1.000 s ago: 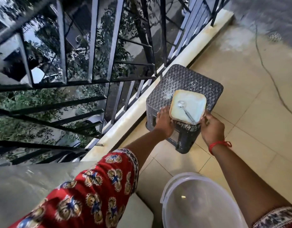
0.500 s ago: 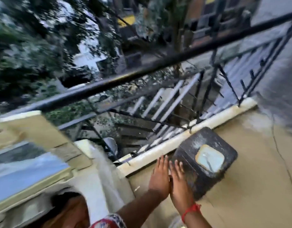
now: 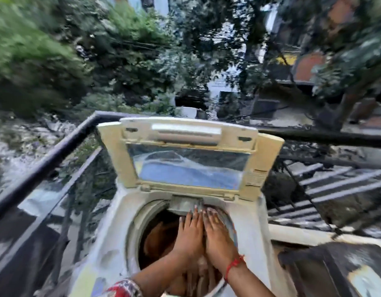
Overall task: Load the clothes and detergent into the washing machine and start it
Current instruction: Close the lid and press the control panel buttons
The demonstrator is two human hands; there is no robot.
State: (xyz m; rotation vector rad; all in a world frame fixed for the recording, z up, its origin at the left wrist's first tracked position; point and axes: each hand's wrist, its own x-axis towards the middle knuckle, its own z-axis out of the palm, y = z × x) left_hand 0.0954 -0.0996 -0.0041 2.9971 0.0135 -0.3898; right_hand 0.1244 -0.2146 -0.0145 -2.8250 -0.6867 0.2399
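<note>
A white top-loading washing machine [image 3: 253, 219] stands against the balcony railing with its lid [image 3: 115, 155] raised upright. Brown clothes [image 3: 157, 239] lie inside the round drum. My left hand [image 3: 190, 234] and my right hand [image 3: 217, 236] are held flat, side by side and touching, over the far right part of the drum opening, fingers stretched toward a grey tray [image 3: 183, 203] at the rim. Neither hand holds anything. A red thread circles my right wrist. The picture is blurred by head motion.
A black metal railing [image 3: 56, 151] runs behind and to both sides of the machine, with trees and buildings beyond. At the lower right stands a dark woven stool [image 3: 326, 266] bearing the pale detergent tub [image 3: 369, 284], cut off by the frame edge.
My view swung left from the stool to the washing machine. Both hands let go of the detergent tub, came together, and now hover over the drum.
</note>
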